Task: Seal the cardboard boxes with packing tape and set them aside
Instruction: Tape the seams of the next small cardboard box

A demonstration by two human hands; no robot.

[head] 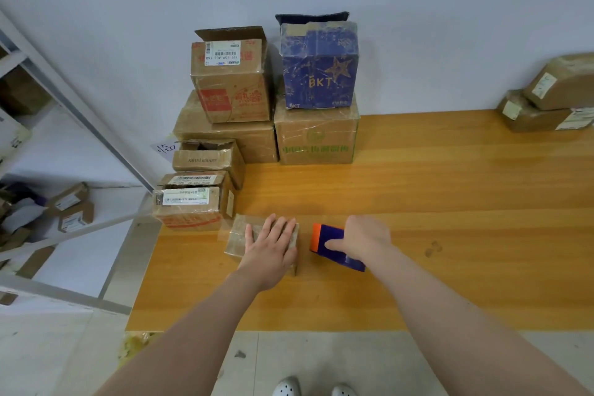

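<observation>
A small taped cardboard box (239, 235) lies on the wooden table (450, 202) near its front left. My left hand (273, 244) rests flat on top of it with straight fingers. Just to the right, my right hand (363, 239) grips a blue tape dispenser with an orange end (324, 236), which sits on the table a little apart from the box.
Stacked cardboard boxes (231, 80) and a blue BKT box (318, 74) stand at the back left against the wall. More small boxes (193, 206) sit left of my left hand. Two parcels (553, 103) lie at the far right. A metal shelf (80, 125) stands to the left.
</observation>
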